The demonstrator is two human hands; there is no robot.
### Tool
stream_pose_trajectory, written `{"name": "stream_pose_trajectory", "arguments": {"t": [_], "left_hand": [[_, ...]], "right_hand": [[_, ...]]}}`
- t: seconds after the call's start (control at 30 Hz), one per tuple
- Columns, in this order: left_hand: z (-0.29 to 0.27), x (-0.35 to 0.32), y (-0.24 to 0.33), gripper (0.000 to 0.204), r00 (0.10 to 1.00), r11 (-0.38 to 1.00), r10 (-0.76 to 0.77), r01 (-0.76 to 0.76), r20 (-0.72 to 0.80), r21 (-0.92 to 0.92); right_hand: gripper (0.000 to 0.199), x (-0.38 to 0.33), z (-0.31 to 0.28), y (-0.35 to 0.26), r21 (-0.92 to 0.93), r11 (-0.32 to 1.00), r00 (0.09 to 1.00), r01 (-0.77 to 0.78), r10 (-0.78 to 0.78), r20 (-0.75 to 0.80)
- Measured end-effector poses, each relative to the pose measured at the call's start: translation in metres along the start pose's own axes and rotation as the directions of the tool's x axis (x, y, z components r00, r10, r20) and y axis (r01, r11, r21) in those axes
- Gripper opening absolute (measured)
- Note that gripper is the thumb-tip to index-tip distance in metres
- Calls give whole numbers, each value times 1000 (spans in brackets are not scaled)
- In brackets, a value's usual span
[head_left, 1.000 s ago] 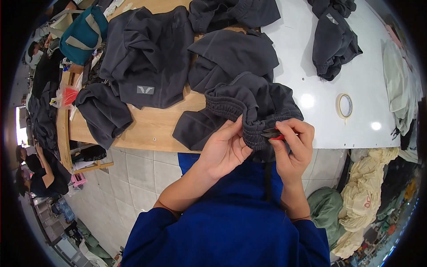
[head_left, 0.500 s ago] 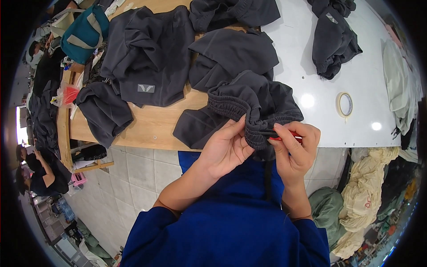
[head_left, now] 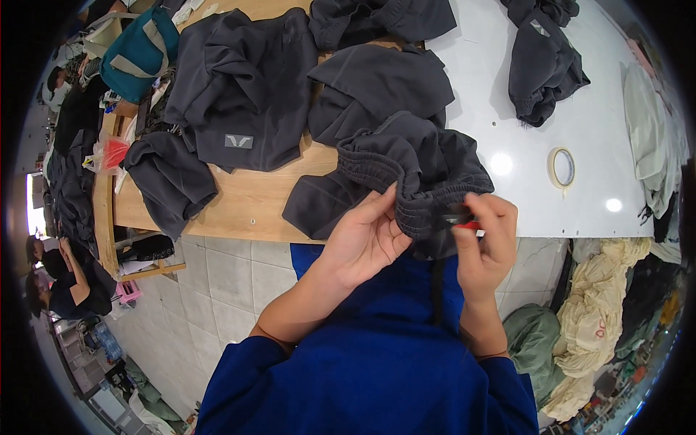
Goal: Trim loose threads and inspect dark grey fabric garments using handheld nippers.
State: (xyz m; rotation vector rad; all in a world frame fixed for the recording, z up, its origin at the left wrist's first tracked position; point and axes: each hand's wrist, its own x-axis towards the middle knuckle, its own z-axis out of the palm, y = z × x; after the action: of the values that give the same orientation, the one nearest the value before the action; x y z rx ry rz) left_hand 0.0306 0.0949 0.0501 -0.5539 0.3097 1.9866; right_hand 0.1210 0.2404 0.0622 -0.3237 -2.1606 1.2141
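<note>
dark grey garment (head_left: pixel 428 163) with gathered elastic waistband
our left hand (head_left: pixel 362 239) pinches the waistband; our right hand (head_left: pixel 486 243) grips a small red tool (head_left: pixel 467 225) against it

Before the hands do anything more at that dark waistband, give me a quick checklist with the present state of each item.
1. Left hand supports the gathered waistband: ok.
2. Right hand grips the small red tool: ok.
3. Tool tip position against the fabric: cannot tell, hidden by fingers.
4. Garment rests on the wooden table edge: ok.
5. Dark drawstring hangs free below the hands: ok.
6. Tape roll lies apart from the work: ok.
</note>
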Motion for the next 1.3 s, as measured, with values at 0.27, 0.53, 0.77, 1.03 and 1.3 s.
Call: {"name": "stream_pose_trajectory", "arguments": {"t": [0.27,0.53,0.77,1.03,1.3], "left_hand": [[-41,-17,9,33,914,916,355,-298,-195,269],[-86,-50,-20,29,957,743,289,-245,31,623],[-55,16,-24,23,997,981,20,-7,-68,192],[-50,35,-26,17,993,993,115,-114,-24,17],[-53,29,-19,29,896,916,250,-342,367,210]], "right_hand": [[31,-2,-12,40,642,650,806,-408,586,-81],[19,-9,-26,56,323,773,828,-545,557,65],[13,-1,-3,42,194,911,931,-364,359,63],[11,-14,-4,41,190,869,885,-456,420,204],[16,-1,-10,25,608,585,810,-538,559,179]]}}
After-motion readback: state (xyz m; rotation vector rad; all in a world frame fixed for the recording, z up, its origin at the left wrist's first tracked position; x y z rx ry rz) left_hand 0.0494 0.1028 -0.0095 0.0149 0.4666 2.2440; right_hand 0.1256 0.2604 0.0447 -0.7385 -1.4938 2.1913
